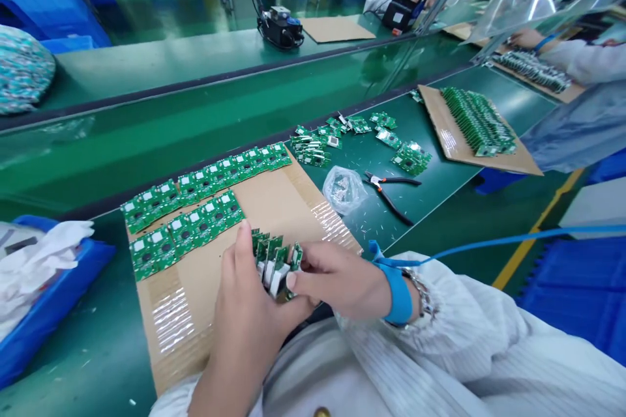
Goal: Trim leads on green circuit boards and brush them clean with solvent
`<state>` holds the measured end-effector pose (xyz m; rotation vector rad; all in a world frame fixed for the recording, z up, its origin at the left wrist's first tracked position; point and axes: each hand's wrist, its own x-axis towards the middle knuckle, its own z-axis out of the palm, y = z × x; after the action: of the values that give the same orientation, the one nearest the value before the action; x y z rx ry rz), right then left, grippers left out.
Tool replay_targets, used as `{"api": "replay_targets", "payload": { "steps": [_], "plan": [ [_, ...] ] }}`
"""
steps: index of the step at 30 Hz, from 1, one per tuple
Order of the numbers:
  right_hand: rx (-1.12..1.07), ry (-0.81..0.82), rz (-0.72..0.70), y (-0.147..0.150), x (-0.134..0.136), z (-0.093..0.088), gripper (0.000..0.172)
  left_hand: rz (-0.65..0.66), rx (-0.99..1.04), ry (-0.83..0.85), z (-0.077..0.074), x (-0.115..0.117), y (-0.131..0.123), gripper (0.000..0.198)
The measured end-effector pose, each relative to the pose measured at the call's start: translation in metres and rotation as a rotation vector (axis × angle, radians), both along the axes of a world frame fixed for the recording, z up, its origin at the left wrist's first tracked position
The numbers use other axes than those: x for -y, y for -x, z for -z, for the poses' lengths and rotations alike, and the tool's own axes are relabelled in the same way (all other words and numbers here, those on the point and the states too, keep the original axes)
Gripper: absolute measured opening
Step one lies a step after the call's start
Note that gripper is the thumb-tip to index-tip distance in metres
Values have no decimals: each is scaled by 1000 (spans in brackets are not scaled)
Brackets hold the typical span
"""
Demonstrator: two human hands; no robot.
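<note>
My left hand [249,303] is wrapped around a small bunch of green circuit boards [268,249], which stand on edge side by side with white parts showing between them. From the right, my right hand [337,279] pinches the nearest board of the bunch between thumb and fingers. Its wrist carries a blue strap [398,290] with a cord. Both hands are over the near side of a cardboard sheet [267,208]. Two rows of green circuit boards [208,221] lie flat along the sheet's far and left part. The lower ends of the held boards are hidden by my hands.
Right of the sheet lie a clear plastic bag [343,190], orange-and-black cutters [391,192] and loose circuit boards [411,158]. Farther right, a cardboard piece [443,124] bears stacked boards. A blue bin [92,257] stands at left. A co-worker's sleeve [599,58] shows at far right.
</note>
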<state>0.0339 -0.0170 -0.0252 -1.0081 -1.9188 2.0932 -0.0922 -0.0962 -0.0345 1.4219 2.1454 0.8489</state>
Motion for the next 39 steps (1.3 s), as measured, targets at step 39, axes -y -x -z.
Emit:
{"api": "replay_targets", "payload": {
  "steps": [39],
  "plan": [
    [570, -805, 166, 100, -97, 66, 24, -418, 782, 191, 20, 28, 37, 85]
  ]
}}
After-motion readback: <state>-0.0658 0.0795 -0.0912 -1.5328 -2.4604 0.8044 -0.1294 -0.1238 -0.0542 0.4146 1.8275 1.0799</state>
